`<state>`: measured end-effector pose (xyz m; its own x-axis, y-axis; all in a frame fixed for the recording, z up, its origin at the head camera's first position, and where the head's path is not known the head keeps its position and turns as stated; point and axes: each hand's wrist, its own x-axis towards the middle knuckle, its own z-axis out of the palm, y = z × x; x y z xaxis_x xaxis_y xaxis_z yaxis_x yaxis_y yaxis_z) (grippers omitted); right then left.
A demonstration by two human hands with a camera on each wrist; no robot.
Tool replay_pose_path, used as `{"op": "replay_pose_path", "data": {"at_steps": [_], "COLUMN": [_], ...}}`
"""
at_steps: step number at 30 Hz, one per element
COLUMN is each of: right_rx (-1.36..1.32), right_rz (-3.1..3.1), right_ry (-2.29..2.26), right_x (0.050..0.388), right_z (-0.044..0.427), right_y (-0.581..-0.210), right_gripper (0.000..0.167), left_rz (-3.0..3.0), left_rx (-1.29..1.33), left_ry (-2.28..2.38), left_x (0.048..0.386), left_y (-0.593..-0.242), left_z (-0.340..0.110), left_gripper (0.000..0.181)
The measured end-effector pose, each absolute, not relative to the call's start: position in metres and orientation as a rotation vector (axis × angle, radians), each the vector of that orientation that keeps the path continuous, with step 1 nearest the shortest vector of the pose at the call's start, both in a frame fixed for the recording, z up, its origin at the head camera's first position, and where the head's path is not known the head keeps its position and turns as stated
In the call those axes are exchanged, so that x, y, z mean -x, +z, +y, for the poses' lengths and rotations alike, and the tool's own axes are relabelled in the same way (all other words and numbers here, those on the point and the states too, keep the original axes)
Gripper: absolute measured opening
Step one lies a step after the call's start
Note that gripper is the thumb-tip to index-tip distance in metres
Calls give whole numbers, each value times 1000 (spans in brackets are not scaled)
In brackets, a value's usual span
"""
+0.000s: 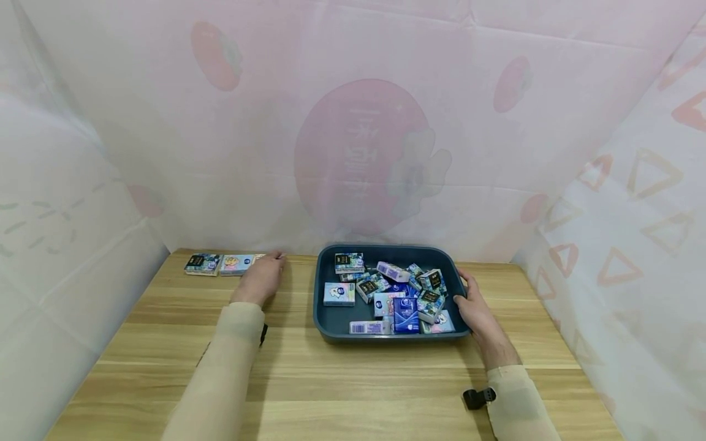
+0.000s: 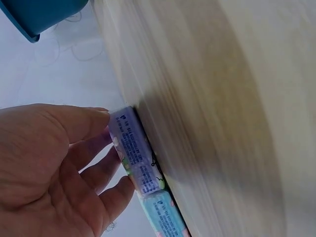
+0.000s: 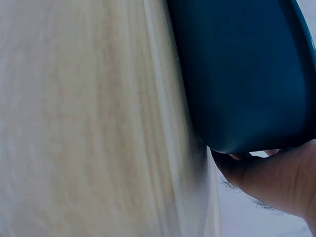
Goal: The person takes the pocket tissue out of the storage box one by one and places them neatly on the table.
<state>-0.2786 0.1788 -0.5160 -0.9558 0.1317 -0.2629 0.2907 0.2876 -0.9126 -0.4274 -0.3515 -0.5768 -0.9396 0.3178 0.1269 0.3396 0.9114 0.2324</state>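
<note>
Left wrist view: I find the left hand (image 2: 52,163) bent around a lilac packet (image 2: 136,150), thumb at its tray-side end and fingertips along its length, parted no wider than the packet. Its far end meets a light-blue packet (image 2: 165,213) with no gap that I can make out.

From the head view I record the row at the back left of the table (image 1: 342,392): a dark floral packet (image 1: 202,264), the light-blue one, then the lilac one. The right hand (image 1: 477,306) grips the end of a dark teal tray (image 1: 336,321), thumb over the rim, fingers partly hidden.

My judgement on sound handling: press the lilac packet lightly along the row's line until its edges sit square with its neighbour, without squeezing the soft sides. Release should be straight and even, since a trailing fingertip could turn it. The right hand needs only enough hold to steady the tray.

Comparing views: the left wrist alone gives me the printed side and the joint, which the hand largely covers from above. Only the head view shows the loose packets (image 1: 406,315) heaped inside the tray; the right wrist offers its outer wall.
</note>
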Motion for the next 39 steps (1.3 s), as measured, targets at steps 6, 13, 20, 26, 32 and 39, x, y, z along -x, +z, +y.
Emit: {"op": "replay_pose_path", "data": {"at_steps": [6, 13, 20, 26, 32, 39], "right_rx": [-404, -377, -390, -395, -400, -401], "right_rz": [2408, 2399, 2388, 2402, 2407, 2415], "right_ry": [-1747, -1772, -1781, -1770, -1757, -1745], "right_x": [278, 276, 277, 277, 278, 277], "right_z": [177, 175, 175, 175, 177, 175], "right_y": [-516, -514, -515, -514, -516, -516], "right_gripper": [76, 77, 77, 76, 76, 76], "left_rz": [-3026, -3090, -3072, -3005, -2991, -2969], "left_rx": [488, 457, 471, 487, 504, 527], "left_ry": [-443, -454, -505, -530, -568, -559], "left_x": [426, 403, 379, 361, 352, 338], "left_y": [-573, -537, -507, -487, -474, -463], "left_z": [-357, -349, -340, -320, -296, -273], "left_gripper": [43, 44, 41, 44, 47, 50]}}
